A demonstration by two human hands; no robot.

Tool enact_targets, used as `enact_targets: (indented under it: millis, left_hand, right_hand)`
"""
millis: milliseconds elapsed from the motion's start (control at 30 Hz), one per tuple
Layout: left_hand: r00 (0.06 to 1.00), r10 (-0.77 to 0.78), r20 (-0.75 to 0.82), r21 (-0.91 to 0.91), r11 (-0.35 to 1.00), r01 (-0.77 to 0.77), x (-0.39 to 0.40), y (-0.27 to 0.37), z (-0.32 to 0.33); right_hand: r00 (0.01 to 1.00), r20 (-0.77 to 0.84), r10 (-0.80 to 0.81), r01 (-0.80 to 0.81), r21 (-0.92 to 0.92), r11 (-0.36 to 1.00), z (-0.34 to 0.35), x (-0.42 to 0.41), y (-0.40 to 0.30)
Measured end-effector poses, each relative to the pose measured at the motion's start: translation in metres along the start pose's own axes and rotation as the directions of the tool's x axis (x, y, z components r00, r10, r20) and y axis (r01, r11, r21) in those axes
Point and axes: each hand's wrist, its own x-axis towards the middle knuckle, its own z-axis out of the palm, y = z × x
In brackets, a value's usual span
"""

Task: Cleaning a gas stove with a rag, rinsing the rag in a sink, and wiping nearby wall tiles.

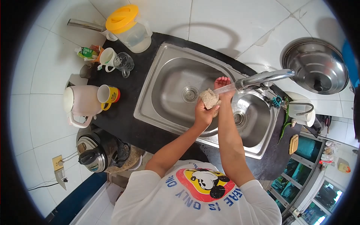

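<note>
A crumpled beige cloth (209, 99) is gripped in my left hand (204, 114) above the large bowl of the stainless steel double sink (174, 73). My right hand (225, 87) is beside it, palm up with fingers slightly curled, and nothing shows in it. Water (224, 89) runs from the chrome faucet (264, 77) across my right palm and towards the cloth. Part of the cloth hangs down near my right wrist. Below and left of the cloth, the drain strainer (191, 95) is visible in the large bowl.
Left of the sink stand a yellow-lidded plastic pitcher (132, 31), a glass mug (124, 62), a yellow-and-red mug (108, 94) and a pink electric kettle (81, 104). On the right are green chillies (285, 123), a sponge (293, 144) and a metal basin (315, 66) against the wall.
</note>
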Motion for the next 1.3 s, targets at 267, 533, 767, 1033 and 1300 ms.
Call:
enact_targets:
  millis: [267, 533, 767, 1033, 1300]
  left_hand:
    - [0.993, 0.031, -0.114, 0.255, 0.967, -0.001, 0.023, -0.007, 0.003]
    - [0.971, -0.228, -0.072, -0.043, 0.973, 0.225, 0.014, 0.029, -0.018]
    - [0.966, 0.145, 0.216, 0.339, 0.916, -0.213, -0.005, 0.027, 0.004]
    - [0.995, -0.095, -0.036, 0.147, 0.984, 0.099, 0.049, -0.027, -0.006]
    - [0.928, -0.363, 0.085, -0.056, 0.928, 0.368, 0.067, 0.013, -0.045]
  right_hand:
    - [0.973, -0.205, -0.108, 0.112, 0.006, 0.994, -0.043, -0.003, -0.011]
    - [0.977, -0.212, -0.006, 0.016, 0.046, 0.999, -0.007, -0.011, -0.018]
    - [0.928, -0.273, -0.252, 0.162, -0.313, 0.936, -0.014, 0.006, 0.001]
    - [0.966, -0.137, -0.220, 0.154, -0.377, 0.913, -0.028, -0.011, -0.002]
    - [0.948, -0.107, 0.299, -0.251, -0.829, 0.500, -0.015, -0.071, -0.017]
